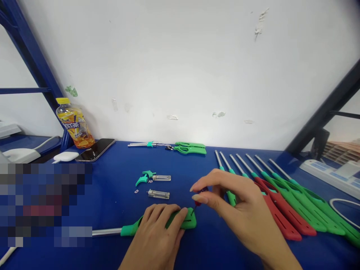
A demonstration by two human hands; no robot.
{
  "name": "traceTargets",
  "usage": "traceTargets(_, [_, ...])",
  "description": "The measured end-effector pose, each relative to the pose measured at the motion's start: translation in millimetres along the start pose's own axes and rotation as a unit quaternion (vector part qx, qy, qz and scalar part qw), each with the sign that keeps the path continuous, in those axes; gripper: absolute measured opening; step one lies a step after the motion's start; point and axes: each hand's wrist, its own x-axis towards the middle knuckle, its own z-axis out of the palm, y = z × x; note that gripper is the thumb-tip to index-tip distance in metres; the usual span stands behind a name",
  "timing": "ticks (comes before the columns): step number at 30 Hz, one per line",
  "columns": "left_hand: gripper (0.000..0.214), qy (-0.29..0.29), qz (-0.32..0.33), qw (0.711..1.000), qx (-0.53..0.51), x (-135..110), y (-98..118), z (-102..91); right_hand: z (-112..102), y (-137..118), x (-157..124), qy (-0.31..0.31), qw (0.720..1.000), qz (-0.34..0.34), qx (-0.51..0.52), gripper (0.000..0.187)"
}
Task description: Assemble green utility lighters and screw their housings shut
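Observation:
Under my left hand [161,228], a green long-necked lighter [191,221] lies on its side, pressed to the blue table with my fingers wrapped over its handle. Its metal tube points left. My right hand [233,202] pinches a small screwdriver [198,203] with a dark red handle between thumb and fingertips. The screwdriver's thin shaft reaches down to the handle end of the lighter; whether it sits in a screw is too small to tell. Behind my hands lie two clear fuel tanks, one nearer [159,194] and one farther [162,177], beside green triggers [142,180].
Several green and red lighters [281,210] lie in a row at right. Loose tubes [140,144] and green casing halves [189,148] rest along the wall. At left stand a drink bottle [75,125] and a phone [95,150]. A power strip [332,176] is far right.

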Motion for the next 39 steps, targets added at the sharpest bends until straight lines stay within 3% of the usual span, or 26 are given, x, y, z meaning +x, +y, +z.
traceTargets(18, [0.043,-0.009,0.004,1.000,0.010,0.9,-1.4,1.6,2.5,4.1,-0.6,-0.011,1.000,0.022,0.011,0.005])
traceTargets(24, [0.043,0.007,0.005,1.000,0.015,-0.2,-2.1,1.0,-0.6,4.3,-0.1,0.021,1.000,-0.008,0.002,0.007])
traceTargets(30, [0.044,-0.003,0.005,1.000,0.012,-0.6,-2.2,0.2,-4.0,8.0,1.3,0.091,0.993,-0.051,-0.046,0.009])
traceTargets(34, [0.045,-0.002,0.009,1.000,0.012,-0.3,-2.1,0.4,2.3,19.5,3.4,0.049,0.991,-0.021,-0.121,0.007])
traceTargets(39, [0.044,0.032,-0.015,0.999,-0.004,-3.0,-1.9,2.5,6.9,32.0,6.4,-0.061,0.967,0.038,-0.244,0.014])
